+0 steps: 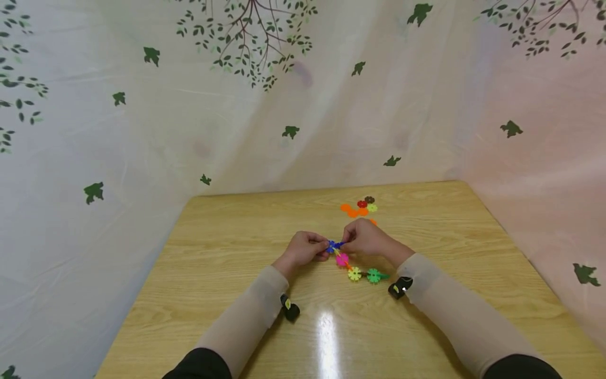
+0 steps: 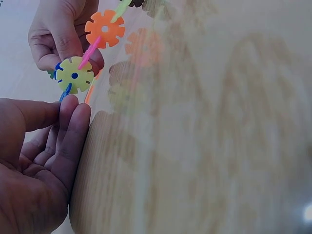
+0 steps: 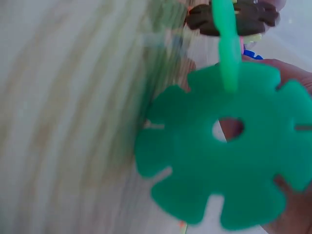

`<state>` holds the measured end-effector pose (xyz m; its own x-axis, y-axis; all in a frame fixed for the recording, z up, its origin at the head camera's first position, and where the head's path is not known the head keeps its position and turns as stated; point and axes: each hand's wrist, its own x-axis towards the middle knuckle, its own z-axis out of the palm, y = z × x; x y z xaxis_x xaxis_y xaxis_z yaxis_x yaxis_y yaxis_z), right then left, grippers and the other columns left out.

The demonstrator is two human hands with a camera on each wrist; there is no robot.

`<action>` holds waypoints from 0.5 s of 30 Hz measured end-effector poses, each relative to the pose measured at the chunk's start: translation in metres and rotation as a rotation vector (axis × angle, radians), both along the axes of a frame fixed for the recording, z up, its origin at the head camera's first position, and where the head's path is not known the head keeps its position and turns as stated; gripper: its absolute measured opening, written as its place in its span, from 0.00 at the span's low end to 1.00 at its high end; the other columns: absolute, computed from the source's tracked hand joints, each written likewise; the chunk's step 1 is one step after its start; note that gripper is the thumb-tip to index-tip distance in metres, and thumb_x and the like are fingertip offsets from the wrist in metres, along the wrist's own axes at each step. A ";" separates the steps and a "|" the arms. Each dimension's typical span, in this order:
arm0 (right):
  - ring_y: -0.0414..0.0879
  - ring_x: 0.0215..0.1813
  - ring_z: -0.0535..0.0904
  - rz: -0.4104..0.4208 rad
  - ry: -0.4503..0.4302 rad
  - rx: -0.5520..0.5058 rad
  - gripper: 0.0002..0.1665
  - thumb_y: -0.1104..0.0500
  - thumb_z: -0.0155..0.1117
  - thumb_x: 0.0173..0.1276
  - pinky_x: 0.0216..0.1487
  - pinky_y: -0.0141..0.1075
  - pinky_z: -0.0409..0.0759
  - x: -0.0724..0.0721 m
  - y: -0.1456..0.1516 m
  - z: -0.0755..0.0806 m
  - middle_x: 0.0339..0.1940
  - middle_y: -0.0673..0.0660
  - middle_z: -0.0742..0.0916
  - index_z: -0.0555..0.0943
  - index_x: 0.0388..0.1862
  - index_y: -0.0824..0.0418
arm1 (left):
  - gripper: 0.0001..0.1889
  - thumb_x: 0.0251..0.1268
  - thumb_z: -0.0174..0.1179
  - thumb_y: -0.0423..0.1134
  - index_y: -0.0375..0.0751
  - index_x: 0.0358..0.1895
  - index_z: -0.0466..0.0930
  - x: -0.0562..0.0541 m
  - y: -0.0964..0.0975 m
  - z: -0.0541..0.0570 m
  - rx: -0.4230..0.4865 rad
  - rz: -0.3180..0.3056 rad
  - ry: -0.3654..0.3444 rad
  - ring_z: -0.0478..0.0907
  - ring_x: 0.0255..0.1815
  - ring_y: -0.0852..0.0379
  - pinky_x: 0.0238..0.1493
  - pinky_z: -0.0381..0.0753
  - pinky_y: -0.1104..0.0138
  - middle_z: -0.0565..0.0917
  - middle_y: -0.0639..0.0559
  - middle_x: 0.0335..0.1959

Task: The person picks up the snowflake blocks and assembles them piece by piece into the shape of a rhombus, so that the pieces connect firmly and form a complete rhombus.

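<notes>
Slotted plastic discs are joined in a chain that curves across the table. My left hand [image 1: 306,247] pinches a blue disc [image 1: 331,246] at the chain's upper end. From the other side, my right hand [image 1: 366,238] pinches a darker blue disc [image 1: 339,244] close against it. A yellow disc [image 2: 74,75] joins on there, followed by a pink disc [image 1: 342,259], an orange disc [image 2: 105,29], another yellow disc [image 1: 354,273] and a brown disc [image 3: 253,22]. A green disc [image 3: 190,131] at the free end hides much of the right hand in the right wrist view.
Beyond the right hand lie loose discs: several orange discs [image 1: 352,213], a red disc [image 1: 362,203], a brown disc [image 1: 370,199] and a yellow disc [image 1: 372,208]. The wooden table [image 1: 227,279] meets a leaf-printed curtain [image 1: 246,147] at its back.
</notes>
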<state>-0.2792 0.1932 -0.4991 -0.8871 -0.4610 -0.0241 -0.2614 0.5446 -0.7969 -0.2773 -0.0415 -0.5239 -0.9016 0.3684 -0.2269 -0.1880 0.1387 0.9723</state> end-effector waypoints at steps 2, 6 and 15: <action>0.44 0.30 0.81 -0.003 0.014 0.010 0.09 0.62 0.80 0.62 0.35 0.38 0.82 0.000 -0.001 -0.001 0.24 0.48 0.89 0.88 0.25 0.56 | 0.10 0.76 0.64 0.30 0.24 0.50 0.85 0.000 0.000 0.000 -0.005 0.000 0.003 0.88 0.31 0.55 0.40 0.90 0.61 0.90 0.40 0.35; 0.43 0.30 0.80 -0.003 0.051 0.040 0.09 0.62 0.80 0.62 0.34 0.37 0.81 -0.001 -0.005 -0.002 0.24 0.46 0.89 0.89 0.24 0.54 | 0.09 0.75 0.64 0.30 0.24 0.48 0.85 -0.002 0.000 -0.002 -0.010 0.002 -0.002 0.88 0.30 0.55 0.39 0.90 0.61 0.90 0.40 0.35; 0.44 0.32 0.82 -0.029 0.027 0.046 0.10 0.64 0.78 0.64 0.37 0.38 0.83 0.001 -0.009 0.000 0.25 0.47 0.88 0.88 0.24 0.55 | 0.09 0.75 0.64 0.29 0.24 0.48 0.85 -0.003 0.000 0.000 -0.019 -0.007 0.000 0.89 0.31 0.54 0.39 0.90 0.61 0.90 0.39 0.35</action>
<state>-0.2782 0.1842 -0.4991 -0.9008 -0.4337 -0.0211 -0.2655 0.5885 -0.7637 -0.2805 -0.0419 -0.5240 -0.8989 0.3706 -0.2338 -0.1869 0.1584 0.9695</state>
